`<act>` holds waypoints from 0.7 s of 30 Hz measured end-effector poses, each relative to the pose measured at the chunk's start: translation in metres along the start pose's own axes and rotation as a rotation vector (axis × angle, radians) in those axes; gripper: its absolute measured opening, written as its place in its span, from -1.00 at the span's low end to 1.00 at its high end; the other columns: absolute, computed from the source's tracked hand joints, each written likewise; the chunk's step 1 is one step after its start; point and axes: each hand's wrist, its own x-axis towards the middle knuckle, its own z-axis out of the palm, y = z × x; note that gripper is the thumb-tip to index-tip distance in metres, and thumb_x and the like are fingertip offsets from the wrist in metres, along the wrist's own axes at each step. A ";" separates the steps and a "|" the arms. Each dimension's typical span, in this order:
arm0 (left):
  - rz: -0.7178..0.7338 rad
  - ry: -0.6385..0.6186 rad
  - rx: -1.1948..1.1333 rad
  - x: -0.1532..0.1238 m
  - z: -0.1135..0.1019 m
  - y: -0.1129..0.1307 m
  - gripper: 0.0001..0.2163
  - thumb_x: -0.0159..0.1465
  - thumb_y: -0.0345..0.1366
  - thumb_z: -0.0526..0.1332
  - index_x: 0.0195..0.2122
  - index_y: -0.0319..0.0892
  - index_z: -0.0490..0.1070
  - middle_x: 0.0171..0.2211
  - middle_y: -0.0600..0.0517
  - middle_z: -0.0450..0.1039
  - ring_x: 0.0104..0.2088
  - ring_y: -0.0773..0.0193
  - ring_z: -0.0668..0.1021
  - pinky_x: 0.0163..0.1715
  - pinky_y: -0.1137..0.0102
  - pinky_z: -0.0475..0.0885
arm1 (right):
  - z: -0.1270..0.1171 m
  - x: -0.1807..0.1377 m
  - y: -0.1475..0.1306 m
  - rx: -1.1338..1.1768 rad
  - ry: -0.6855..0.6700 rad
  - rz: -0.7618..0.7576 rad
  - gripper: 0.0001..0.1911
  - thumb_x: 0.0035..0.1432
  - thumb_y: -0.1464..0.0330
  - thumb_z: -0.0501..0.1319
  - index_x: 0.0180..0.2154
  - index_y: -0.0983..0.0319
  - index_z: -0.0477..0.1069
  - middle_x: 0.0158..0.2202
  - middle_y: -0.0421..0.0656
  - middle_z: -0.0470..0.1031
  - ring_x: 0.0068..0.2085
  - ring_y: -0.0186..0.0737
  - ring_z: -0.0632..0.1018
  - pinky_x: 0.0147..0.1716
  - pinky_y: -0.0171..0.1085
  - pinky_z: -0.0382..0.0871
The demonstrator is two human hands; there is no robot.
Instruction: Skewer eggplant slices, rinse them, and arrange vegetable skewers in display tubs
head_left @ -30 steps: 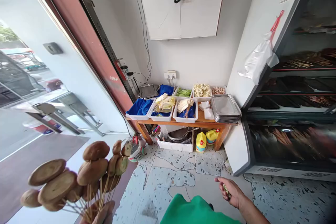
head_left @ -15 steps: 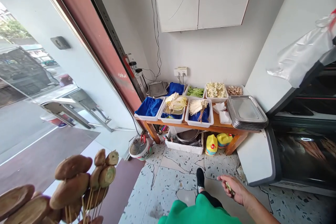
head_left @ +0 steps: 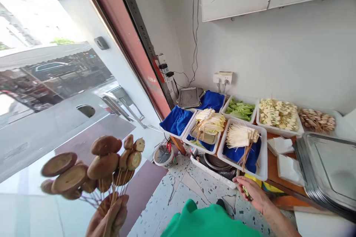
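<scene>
My left hand [head_left: 108, 216] grips a bunch of wooden skewers carrying thick brown slices [head_left: 104, 166], some oval with paler cut faces. The bunch is held upright at the lower left. My right hand [head_left: 251, 192] is curled at the lower right, with a small greenish piece in its fingers whose kind I cannot make out. It appears just in front of the low wooden table. Nearest beyond it stands a white tray [head_left: 265, 152] with skewers of enoki mushrooms [head_left: 241, 135] on a blue cloth.
Trays hold skewered cabbage leaves [head_left: 210, 122], lettuce [head_left: 240, 110], pale folded skewers [head_left: 279, 114] and brown skewered pieces [head_left: 317, 120]. Metal trays [head_left: 330, 170] are stacked at right. A bucket [head_left: 164, 156] and a foam box [head_left: 214, 174] sit on the floor. A glass door is at left.
The view has come closer to the table and turned somewhat left. My left hand has come into view with the skewers, now higher and further right. My right hand stays curled.
</scene>
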 end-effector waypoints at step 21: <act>-0.039 -0.480 0.019 0.198 0.098 0.049 -0.59 -0.06 -0.04 0.48 -0.45 -0.25 0.36 -0.66 0.15 0.19 -0.67 0.56 0.14 -0.70 0.63 0.04 | 0.105 0.113 -0.084 -0.187 0.286 -0.057 -0.68 0.11 0.17 0.18 -0.52 0.27 0.33 -0.54 -0.13 0.50 -0.72 -0.47 0.29 -0.75 -0.44 -0.03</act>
